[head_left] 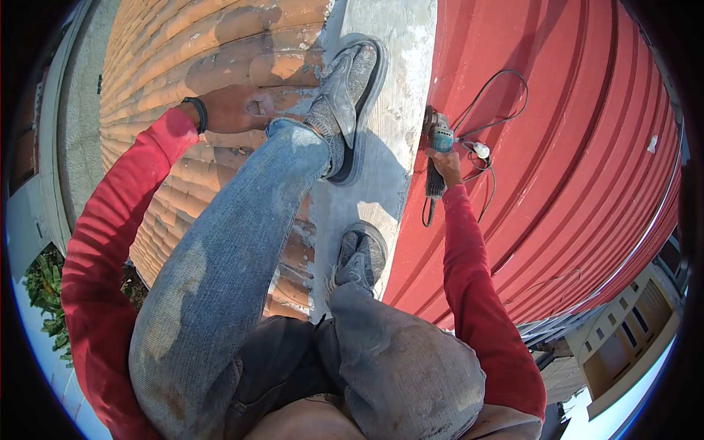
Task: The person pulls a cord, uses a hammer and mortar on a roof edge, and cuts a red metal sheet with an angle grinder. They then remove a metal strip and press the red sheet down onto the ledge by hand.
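Note:
My right hand [446,166] is wrapped round the dark handle of a teal angle grinder [441,138]. The grinder's head points away from me, beside the edge of the grey concrete ridge [389,147]. On the other side, my left hand [233,110] is low over the orange roof tiles [176,59], close to my jeans cuff. Its thumb and fingers curl towards each other around a small pale patch; I cannot tell whether they grip anything. A dark band circles that wrist. Both my shoes [343,103] are planted on the ridge.
Red metal roofing [557,147] with raised ribs curves down to the right. A black cable [524,95] loops over it, with a white plug or connector [481,150] near the grinder. Beyond the roof edge stands a cream building [631,330]. Green plants [45,293] show below left.

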Available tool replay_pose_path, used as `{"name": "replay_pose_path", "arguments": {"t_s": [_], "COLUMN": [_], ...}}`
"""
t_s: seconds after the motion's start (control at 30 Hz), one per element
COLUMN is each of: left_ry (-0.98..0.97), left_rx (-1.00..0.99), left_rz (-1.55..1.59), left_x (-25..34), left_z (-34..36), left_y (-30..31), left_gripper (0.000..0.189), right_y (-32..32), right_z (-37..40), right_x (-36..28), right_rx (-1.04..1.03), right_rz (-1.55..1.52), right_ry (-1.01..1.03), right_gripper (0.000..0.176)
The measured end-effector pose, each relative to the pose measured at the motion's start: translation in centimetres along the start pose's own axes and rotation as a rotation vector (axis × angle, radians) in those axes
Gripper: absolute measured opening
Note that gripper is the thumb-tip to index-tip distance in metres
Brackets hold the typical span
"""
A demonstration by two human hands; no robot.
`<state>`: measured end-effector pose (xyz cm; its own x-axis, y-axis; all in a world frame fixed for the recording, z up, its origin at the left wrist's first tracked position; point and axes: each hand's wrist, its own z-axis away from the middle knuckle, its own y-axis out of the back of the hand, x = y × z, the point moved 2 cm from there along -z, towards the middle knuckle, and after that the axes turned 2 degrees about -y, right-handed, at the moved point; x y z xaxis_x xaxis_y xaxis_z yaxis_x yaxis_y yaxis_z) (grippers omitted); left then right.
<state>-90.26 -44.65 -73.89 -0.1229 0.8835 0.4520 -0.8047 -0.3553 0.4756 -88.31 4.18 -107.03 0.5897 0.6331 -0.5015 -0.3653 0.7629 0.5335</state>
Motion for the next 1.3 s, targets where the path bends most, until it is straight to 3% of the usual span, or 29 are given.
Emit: {"name": "replay_pose_path", "arguments": {"t_s": [0.13,0.23,0.33,0.53,0.63,0.7,0.93,1.27,1.3], "left_ry": [-0.050,-0.062,0.013,0.038,0.044,-0.055,-0.063,-0.022,-0.015], "left_rx": [0.036,0.045,-0.033,-0.028,-0.044,0.022,0.030,0.029,0.032], "left_rz": [-0.024,-0.048,-0.038,-0.069,-0.057,-0.053,-0.051,-0.062,-0.062], "left_x": [-0.6,-0.3,0.1,0.3,0.2,0.0,0.3,0.8,1.0], "left_z": [0.0,0.1,0.2,0.4,0.3,0.3,0.2,0.6,0.7], "left_y": [-0.3,-0.2,0.0,-0.1,-0.2,-0.5,-0.6,-1.0,-1.0], "left_gripper": [0.029,0.030,0.046,0.047,0.045,0.030,0.029,0.028,0.028], "right_y": [-0.7,1.1,1.8,-0.3,-0.2,-1.6,-0.3,-1.6,-1.6], "right_z": [-0.3,4.3,5.9,2.7,4.0,1.7,5.4,4.7,4.6], "right_x": [1.7,-3.0,-4.9,-0.4,-0.5,2.8,-0.6,1.9,2.0], "right_rx": [0.010,0.041,0.019,0.034,0.079,0.062,0.062,0.052,0.040], "right_rz": [-0.002,-0.024,0.010,-0.004,-0.047,-0.039,-0.044,-0.094,-0.047], "right_ry": [0.016,0.039,-0.032,-0.017,-0.006,0.004,-0.010,-0.043,-0.063], "right_gripper": [0.046,0.038,0.040,0.041,0.037,0.037,0.039,0.038,0.048]}}
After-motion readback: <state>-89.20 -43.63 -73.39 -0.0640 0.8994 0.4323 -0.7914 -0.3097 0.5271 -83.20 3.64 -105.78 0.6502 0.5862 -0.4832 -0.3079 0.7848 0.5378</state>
